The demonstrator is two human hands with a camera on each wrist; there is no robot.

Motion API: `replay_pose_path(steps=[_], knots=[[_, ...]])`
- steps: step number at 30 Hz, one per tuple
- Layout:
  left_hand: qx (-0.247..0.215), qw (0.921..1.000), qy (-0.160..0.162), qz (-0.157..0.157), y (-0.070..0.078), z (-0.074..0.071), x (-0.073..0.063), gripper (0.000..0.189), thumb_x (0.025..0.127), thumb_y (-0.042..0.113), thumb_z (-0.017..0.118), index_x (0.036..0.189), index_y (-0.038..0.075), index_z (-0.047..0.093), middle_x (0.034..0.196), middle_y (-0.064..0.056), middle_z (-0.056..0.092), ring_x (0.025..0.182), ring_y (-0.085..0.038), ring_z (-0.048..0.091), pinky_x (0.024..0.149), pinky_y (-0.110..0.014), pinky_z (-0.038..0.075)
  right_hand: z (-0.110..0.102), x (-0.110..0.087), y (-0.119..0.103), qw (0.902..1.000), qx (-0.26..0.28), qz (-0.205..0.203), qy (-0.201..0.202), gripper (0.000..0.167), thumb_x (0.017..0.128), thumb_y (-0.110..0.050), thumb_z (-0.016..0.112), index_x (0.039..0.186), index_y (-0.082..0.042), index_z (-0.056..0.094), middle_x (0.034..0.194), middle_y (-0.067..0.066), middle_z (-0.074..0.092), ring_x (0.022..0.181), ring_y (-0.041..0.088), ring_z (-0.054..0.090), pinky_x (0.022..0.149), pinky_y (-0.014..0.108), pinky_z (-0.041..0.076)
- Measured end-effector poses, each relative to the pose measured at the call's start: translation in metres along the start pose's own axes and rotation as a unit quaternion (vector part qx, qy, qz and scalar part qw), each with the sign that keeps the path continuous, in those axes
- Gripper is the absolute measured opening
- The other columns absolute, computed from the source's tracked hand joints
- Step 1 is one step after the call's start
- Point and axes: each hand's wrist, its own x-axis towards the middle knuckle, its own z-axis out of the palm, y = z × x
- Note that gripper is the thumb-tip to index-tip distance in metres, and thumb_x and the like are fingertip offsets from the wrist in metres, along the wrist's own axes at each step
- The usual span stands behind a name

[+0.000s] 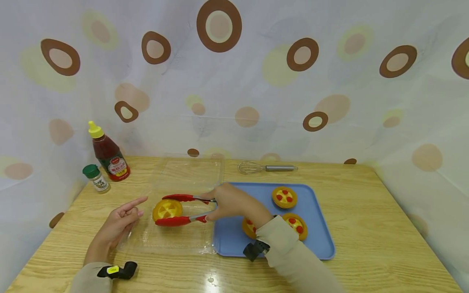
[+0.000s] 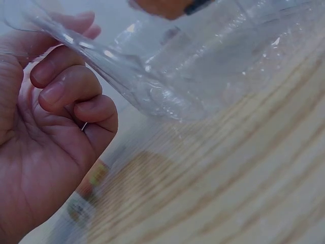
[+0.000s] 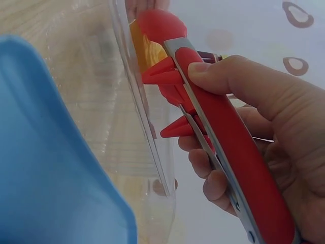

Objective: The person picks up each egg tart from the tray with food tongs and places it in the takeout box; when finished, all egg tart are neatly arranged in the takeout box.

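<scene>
My right hand [image 1: 231, 200] grips a pair of red-and-metal tongs [image 3: 223, 137]. The red tips of the tongs stand on either side of a round tart [image 1: 167, 210] with a yellow filling, over the left part of a clear plastic container [image 1: 183, 240]. At the container's left wall is my left hand [image 1: 116, 224], index finger extended. In the left wrist view, its thumb and curled fingers hold the container's clear rim [image 2: 117, 61] between them. The container's lid [image 1: 192, 171] lies folded back behind it.
A blue tray [image 1: 318, 244] beside the container bears several tarts with red toppings, like the tart [image 1: 284, 197] at its back; my right arm partly covers it. Behind lies a whisk [image 1: 269, 167]. A ketchup bottle [image 1: 111, 156] and a green-capped seasoning jar [image 1: 97, 179] stand back left.
</scene>
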Motion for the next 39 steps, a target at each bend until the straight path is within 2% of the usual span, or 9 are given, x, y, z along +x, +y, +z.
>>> replay_pose_path(steps=[3,6,8,11,15,24,33,36,39], knots=[[0.002,1.0,0.002,0.0,0.0,0.0,0.0,0.041,0.096,0.003,0.051,0.123,0.031,0.061,0.065,-0.002,0.027,0.056,-0.019,0.029,0.056,-0.036,0.02,0.004,0.006,-0.001,1.0,-0.005,0.005,0.002,0.055,0.079,-0.022,0.075,0.129,-0.007,0.058,0.05,-0.005,0.041,0.042,0.006,0.015,0.043,0.018,0.022],[-0.001,1.0,0.001,0.002,0.001,0.001,0.0,0.041,0.096,0.002,0.051,0.123,0.031,0.061,0.066,-0.003,0.027,0.056,-0.02,0.028,0.055,-0.036,0.02,0.007,0.01,-0.002,0.9998,-0.008,0.019,0.001,0.054,0.079,-0.022,0.076,0.128,-0.006,0.059,0.08,0.004,0.069,0.042,0.005,0.018,0.045,0.018,0.025],[-0.003,1.0,0.0,0.004,0.002,0.001,0.0,0.041,0.096,0.002,0.05,0.123,0.031,0.062,0.066,-0.003,0.027,0.056,-0.021,0.028,0.055,-0.036,0.02,0.01,0.012,-0.003,0.9996,-0.012,0.027,0.001,0.054,0.078,-0.023,0.076,0.128,-0.007,0.06,0.106,0.007,0.069,0.043,0.006,0.02,0.046,0.019,0.027],[-0.006,1.0,-0.002,0.006,0.002,0.002,0.0,0.041,0.096,0.001,0.05,0.123,0.03,0.062,0.067,-0.003,0.026,0.057,-0.021,0.027,0.055,-0.036,0.019,0.013,0.015,-0.003,0.9992,-0.026,0.03,0.0,0.055,0.079,-0.025,0.077,0.128,-0.008,0.06,0.119,0.006,0.064,0.049,0.006,0.03,0.051,0.019,0.031],[-0.011,0.9999,-0.001,0.006,0.003,0.003,0.0,0.042,0.096,0.0,0.05,0.122,0.031,0.062,0.067,-0.003,0.026,0.057,-0.021,0.027,0.055,-0.036,0.019,0.018,0.019,-0.004,0.9984,-0.043,0.036,0.0,0.055,0.079,-0.028,0.076,0.129,-0.009,0.06,0.121,0.004,0.063,0.059,0.008,0.04,0.055,0.019,0.034],[-0.016,0.9997,-0.008,0.013,0.003,0.003,0.001,0.043,0.096,0.0,0.049,0.123,0.03,0.062,0.066,-0.003,0.025,0.058,-0.021,0.026,0.056,-0.035,0.019,0.025,0.022,-0.007,0.9972,-0.035,0.065,0.011,0.058,0.08,-0.029,0.075,0.131,-0.009,0.057,0.111,0.008,0.068,0.047,0.008,0.026,0.048,0.02,0.028],[-0.018,0.9997,-0.012,0.016,0.003,0.001,0.001,0.043,0.096,-0.001,0.049,0.123,0.029,0.062,0.067,-0.003,0.025,0.057,-0.021,0.025,0.055,-0.035,0.019,0.028,0.02,-0.011,0.9957,-0.024,0.087,0.019,0.059,0.08,-0.028,0.075,0.133,-0.011,0.056,0.111,0.01,0.068,0.042,0.006,0.027,0.046,0.019,0.031],[-0.019,0.9996,-0.01,0.016,0.003,0.001,0.0,0.043,0.096,-0.001,0.049,0.123,0.03,0.063,0.067,-0.003,0.025,0.058,-0.021,0.024,0.054,-0.034,0.018,0.029,0.02,-0.011,0.9953,-0.037,0.087,0.019,0.062,0.08,-0.03,0.076,0.134,-0.011,0.054,0.117,0.007,0.065,0.056,0.006,0.052,0.054,0.019,0.041],[-0.021,0.9996,-0.009,0.016,0.003,0.002,0.0,0.043,0.096,-0.001,0.049,0.121,0.03,0.063,0.067,-0.003,0.025,0.058,-0.021,0.022,0.053,-0.034,0.018,0.031,0.02,-0.01,0.9946,-0.052,0.088,0.018,0.066,0.079,-0.032,0.077,0.136,-0.01,0.052,0.126,0.005,0.06,0.094,0.014,0.064,0.071,0.023,0.05]])
